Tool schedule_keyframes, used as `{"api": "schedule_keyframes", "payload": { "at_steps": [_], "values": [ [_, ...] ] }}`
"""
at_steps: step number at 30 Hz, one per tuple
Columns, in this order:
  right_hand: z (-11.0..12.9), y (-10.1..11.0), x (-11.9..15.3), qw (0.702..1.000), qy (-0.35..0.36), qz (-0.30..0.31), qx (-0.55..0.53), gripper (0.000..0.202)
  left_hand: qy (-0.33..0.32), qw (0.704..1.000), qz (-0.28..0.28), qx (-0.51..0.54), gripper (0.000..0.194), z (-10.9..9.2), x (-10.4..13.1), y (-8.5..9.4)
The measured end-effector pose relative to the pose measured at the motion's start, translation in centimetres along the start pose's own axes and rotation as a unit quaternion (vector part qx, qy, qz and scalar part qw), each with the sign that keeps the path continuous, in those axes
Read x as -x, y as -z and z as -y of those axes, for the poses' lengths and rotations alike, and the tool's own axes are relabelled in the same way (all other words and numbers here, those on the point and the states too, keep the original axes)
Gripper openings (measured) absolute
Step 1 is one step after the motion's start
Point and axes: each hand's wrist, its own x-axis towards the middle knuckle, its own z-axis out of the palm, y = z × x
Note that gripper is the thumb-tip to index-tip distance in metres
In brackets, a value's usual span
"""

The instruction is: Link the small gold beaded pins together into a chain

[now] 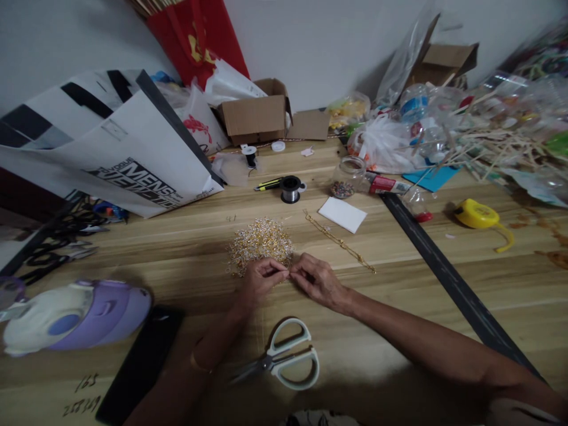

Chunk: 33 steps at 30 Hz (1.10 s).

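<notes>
My left hand (pixel 265 279) and my right hand (pixel 316 280) meet fingertip to fingertip over the wooden table. Both are closed in a pinch, and whatever lies between the fingertips is too small to make out. Just beyond my left hand is a heap of small gold and silver pieces (pixel 260 239). To the right of it a thin gold chain (pixel 339 241) lies stretched out at a slant. A faint thin strand seems to hang below my left hand. Nearer to me rest scissors with pale handles (pixel 293 355), blades pointing left.
Behind the heap are a spool of wire (pixel 290 189), a cutter knife (pixel 268 184), a jar of beads (pixel 347 177) and a white card (pixel 342 214). A purple-and-white bottle (pixel 84 316) and a black phone (pixel 141 361) lie left. A yellow tape measure (pixel 477 213) sits right.
</notes>
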Motion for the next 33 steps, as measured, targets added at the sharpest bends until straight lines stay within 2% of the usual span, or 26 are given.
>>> {"api": "schedule_keyframes", "payload": {
  "at_steps": [12, 16, 20, 24, 29, 33],
  "values": [
    [-0.5, 0.0, 0.0, 0.999, -0.032, 0.012, -0.031, 0.009, -0.029, 0.999, -0.016, 0.004, 0.021, 0.7, 0.1, -0.6],
    [-0.5, 0.0, 0.0, 0.998, -0.042, 0.014, -0.040, 0.009, -0.038, 0.998, -0.014, -0.045, 0.015, 0.8, 0.2, -0.6],
    [-0.5, 0.0, 0.0, 0.998, -0.048, 0.014, -0.044, 0.010, -0.083, 0.989, -0.004, -0.122, 0.004, 0.5, 0.4, -0.5],
    [-0.4, 0.0, -0.1, 0.997, -0.056, 0.017, -0.058, 0.010, -0.123, 0.977, 0.001, -0.172, 0.006, 0.2, 0.6, -0.5],
    [-0.2, 0.2, -0.3, 0.993, -0.086, 0.029, -0.081, 0.010, -0.231, 0.934, -0.024, -0.270, 0.009, 0.2, 1.0, -0.6],
    [-0.4, 0.2, -0.3, 0.990, -0.095, 0.038, -0.095, 0.010, -0.330, 0.876, -0.031, -0.351, 0.009, 0.1, 1.3, -0.4]
  ]
}}
